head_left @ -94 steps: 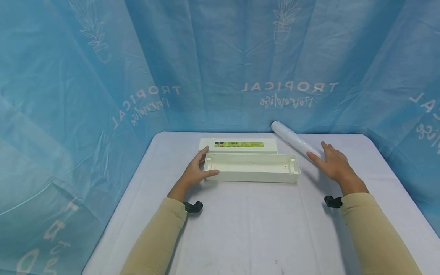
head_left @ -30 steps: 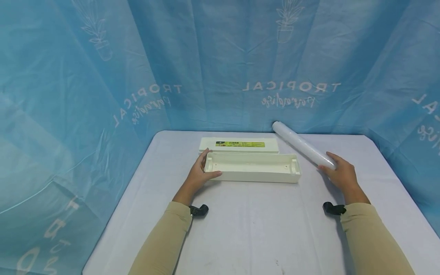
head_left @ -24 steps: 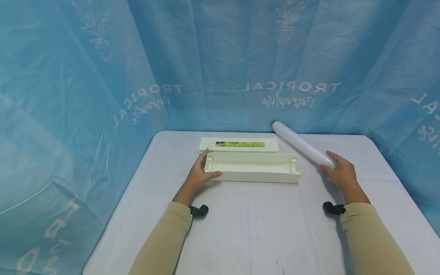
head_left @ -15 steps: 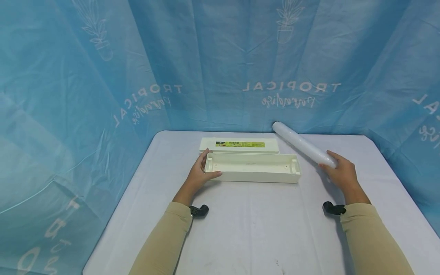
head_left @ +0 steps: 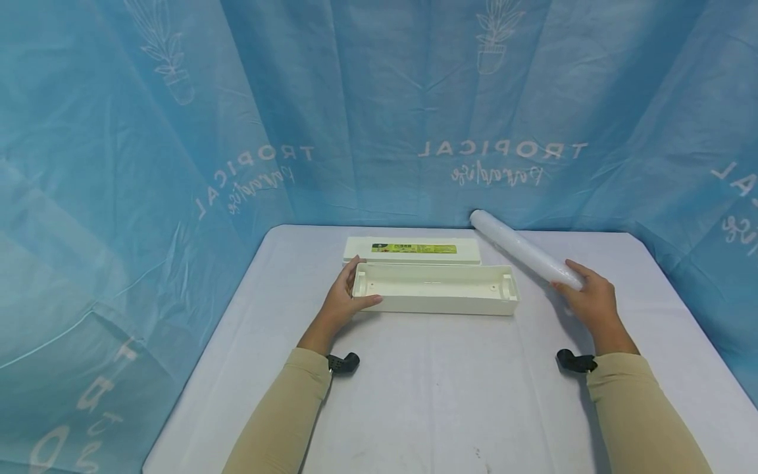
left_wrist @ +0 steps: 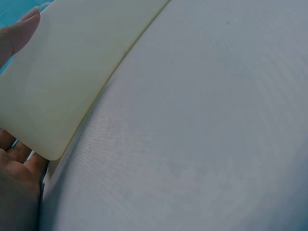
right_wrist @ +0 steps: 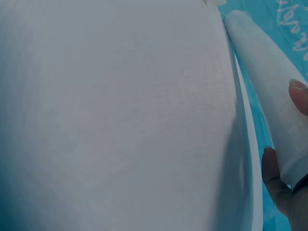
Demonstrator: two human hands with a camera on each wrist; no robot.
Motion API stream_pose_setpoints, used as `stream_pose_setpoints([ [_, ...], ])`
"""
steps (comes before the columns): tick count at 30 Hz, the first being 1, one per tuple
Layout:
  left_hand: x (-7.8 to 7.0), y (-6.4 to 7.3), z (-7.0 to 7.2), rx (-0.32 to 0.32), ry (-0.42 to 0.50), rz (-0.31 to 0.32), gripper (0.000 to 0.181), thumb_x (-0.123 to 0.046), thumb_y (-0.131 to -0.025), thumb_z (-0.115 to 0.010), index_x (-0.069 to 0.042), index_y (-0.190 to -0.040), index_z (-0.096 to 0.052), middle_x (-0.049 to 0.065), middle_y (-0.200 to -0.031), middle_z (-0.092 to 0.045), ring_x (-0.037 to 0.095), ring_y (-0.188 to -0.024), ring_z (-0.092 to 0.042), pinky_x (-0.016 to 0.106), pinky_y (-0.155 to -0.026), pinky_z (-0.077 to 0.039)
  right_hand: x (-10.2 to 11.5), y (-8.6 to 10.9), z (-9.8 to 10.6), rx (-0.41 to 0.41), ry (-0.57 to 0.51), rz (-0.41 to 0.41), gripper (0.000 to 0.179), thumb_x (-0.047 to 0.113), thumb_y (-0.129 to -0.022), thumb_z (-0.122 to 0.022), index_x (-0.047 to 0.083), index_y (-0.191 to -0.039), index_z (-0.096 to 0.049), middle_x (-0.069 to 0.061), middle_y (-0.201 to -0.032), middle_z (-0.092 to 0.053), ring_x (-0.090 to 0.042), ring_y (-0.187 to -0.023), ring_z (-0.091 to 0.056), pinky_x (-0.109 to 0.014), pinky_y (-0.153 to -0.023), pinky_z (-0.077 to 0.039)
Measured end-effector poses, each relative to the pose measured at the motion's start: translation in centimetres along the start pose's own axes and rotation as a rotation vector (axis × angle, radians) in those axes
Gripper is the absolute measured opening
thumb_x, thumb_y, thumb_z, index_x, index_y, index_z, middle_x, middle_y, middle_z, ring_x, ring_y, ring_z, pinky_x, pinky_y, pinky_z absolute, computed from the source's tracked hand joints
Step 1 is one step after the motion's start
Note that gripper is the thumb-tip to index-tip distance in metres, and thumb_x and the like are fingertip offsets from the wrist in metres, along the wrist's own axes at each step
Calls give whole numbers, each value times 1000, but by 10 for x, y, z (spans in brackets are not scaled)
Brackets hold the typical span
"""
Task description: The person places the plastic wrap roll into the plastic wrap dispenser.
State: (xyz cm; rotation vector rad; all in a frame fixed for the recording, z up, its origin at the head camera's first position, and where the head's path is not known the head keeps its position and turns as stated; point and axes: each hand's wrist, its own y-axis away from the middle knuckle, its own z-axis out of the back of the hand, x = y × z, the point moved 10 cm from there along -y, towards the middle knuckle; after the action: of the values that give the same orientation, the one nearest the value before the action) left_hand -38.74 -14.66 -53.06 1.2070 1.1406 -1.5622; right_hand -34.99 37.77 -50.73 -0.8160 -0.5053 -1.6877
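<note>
One end of an open white box (head_left: 438,305), the left one, was held by the left hand (head_left: 339,304): the thumb pressed the near wall and the other fingers were clamped about the far left corner. The box stood upright on the far half of the white-covered desk (head_left: 438,395). Just beyond it, set slightly farther left, lay a flat lid (head_left: 411,258) with a yellow-green label (head_left: 414,249). To the right, apart from the box, a white roll (head_left: 524,250) slanted from far left to near right, its far end close to the blue curtain (head_left: 379,118). The right hand (head_left: 592,299) had its fingers clamped on the roll's near end, thumb on the near side.
</note>
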Motion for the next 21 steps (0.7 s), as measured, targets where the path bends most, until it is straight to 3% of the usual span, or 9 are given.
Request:
stream_pose_setpoints([
  [10, -1, 0, -1, -4, -4, 0, 122, -18, -78, -98, -18, -170, -18, -1, -167, -35, 20, -148, -39, 32, -115, -41, 2, 2, 6, -76, -35, 32, 69, 20, -100, -77, 4, -159, -46, -33, -153, -45, -56, -136, -45, -73, -106, -40],
  [21, -1, -1, -1, 2, 16, -5, 119, -11, -81, -95, -12, -170, -16, 1, -167, -34, 20, -147, -40, 30, -112, -44, 8, 3, 8, -37, -61, 15, 72, 27, -101, -76, 6, -161, -42, -31, -158, -40, -57, -139, -41, -76, -106, -37],
])
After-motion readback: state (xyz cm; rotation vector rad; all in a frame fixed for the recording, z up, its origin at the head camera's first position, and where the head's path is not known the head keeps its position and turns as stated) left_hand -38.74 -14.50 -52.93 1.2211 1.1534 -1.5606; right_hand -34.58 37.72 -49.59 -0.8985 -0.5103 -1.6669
